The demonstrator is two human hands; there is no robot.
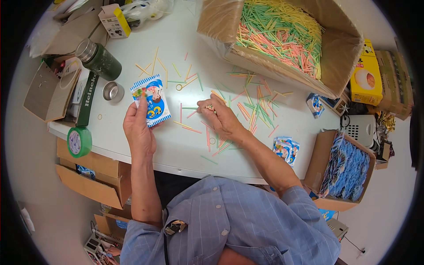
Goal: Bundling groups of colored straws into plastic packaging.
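My left hand [140, 129] grips a small blue-and-white printed packet [155, 104] by its left side, thumb on the front, raised over the white table. To the right, my right hand [221, 118] is closed around a bundle of thin coloured sticks [212, 109], whose ends show at the curled fingers. More pink, green and yellow sticks [254, 108] lie scattered on the table around and beyond this hand. A large cardboard box [260, 57] lined with clear plastic holds a heap of the same sticks [282, 39] at the far right.
Filled blue packets [286, 150] lie by my right forearm, another packet [315, 105] farther right. An open carton of blue packets [346, 170] stands right. At left are a green flask [99, 59], its metal cup [113, 91] and green tape [79, 141] at the table edge.
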